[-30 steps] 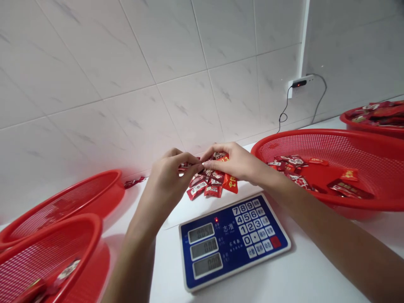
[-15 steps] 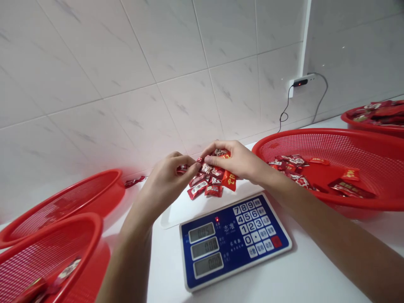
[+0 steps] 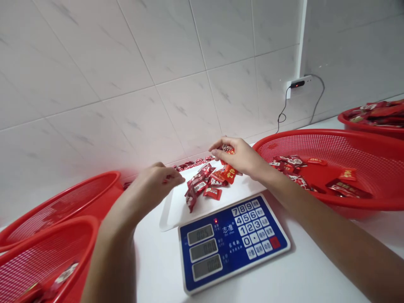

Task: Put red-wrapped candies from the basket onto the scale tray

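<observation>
My left hand (image 3: 154, 181) is closed to the left of the pile, with a bit of red wrapper showing between its curled fingers. Over the far right part of the white weighing tray (image 3: 170, 210), my right hand (image 3: 241, 156) curls around several red wrapped candies (image 3: 227, 148). More small red and orange candy packets (image 3: 198, 185) lie in a loose heap on the tray, between the two hands. The tray belongs to a digital scale, whose blue panel (image 3: 230, 261) with keys and displays faces me.
Red mesh baskets stand on both sides: two at left (image 3: 94, 227), one large at right (image 3: 385, 198) with scattered packets, and a fuller one (image 3: 344, 120) behind. A row of red packets (image 3: 189, 164) lies behind the tray by the tiled wall. A cable (image 3: 279, 120) hangs from a socket.
My left hand has moved left, away from the pile and from my right hand. The heap on the tray is more exposed and spread leftward. My right hand has barely shifted.
</observation>
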### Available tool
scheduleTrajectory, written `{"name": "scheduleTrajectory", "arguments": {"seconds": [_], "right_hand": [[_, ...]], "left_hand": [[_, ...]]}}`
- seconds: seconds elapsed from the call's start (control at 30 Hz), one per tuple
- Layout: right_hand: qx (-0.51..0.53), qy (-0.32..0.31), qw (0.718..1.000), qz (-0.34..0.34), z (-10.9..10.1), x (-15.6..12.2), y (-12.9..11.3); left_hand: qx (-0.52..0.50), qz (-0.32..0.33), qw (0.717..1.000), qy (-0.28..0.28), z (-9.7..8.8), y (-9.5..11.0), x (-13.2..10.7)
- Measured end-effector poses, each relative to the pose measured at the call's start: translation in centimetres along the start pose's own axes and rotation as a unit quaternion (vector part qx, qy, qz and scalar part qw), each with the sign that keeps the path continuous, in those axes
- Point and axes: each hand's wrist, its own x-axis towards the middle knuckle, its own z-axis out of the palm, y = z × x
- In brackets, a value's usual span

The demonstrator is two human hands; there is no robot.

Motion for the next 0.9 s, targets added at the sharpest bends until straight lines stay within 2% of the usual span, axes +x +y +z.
{"name": "scheduleTrajectory", "arguments": {"seconds": [0.1,0.17,0.3,0.77,0.9], "right_hand": [[0.028,-0.01,1.0,0.001,-0.1,0.1,0.0],[0.034,-0.008,0.999,-0.005,-0.1,0.0,-0.1],[0.028,-0.005,0.999,-0.014,0.1,-0.1,-0.3],[0.028,0.004,0.999,-0.033,0.3,0.1,0.1],[0.022,0.005,0.999,-0.048,0.8,0.2,0.5]], "left_hand": [[-0.071,0.0,0.991,0.116,-0.6,0.8,-0.4],[-0.117,0.011,0.978,0.173,-1.0,1.4,-0.8],[-0.172,0.049,0.96,0.215,-0.9,2.4,-1.3],[-0.174,0.078,0.965,0.181,0.0,4.1,-1.5],[-0.193,0.111,0.97,0.097,0.3,4.8,-1.7]]}}
